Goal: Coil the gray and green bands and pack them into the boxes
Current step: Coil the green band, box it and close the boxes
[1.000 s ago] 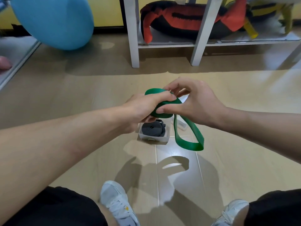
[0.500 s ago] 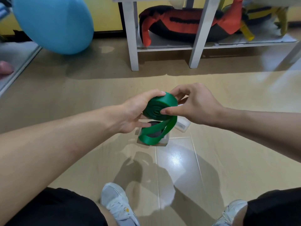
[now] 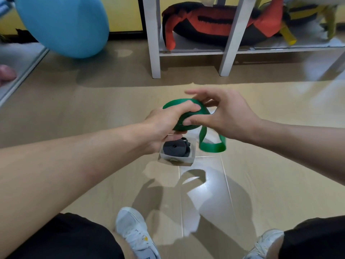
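Home gym: exercise ball (image 3: 63, 25), sandbag (image 3: 214, 23)

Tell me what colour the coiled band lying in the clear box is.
Dark gray, nearly black; the band in the box shows clearly in the head view.

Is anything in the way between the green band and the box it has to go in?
Partly. The green band, held by the left hand and right hand, hangs over two clear boxes. The near box already holds the coiled gray band. The other box sits behind the hanging loop, and nothing visible blocks it.
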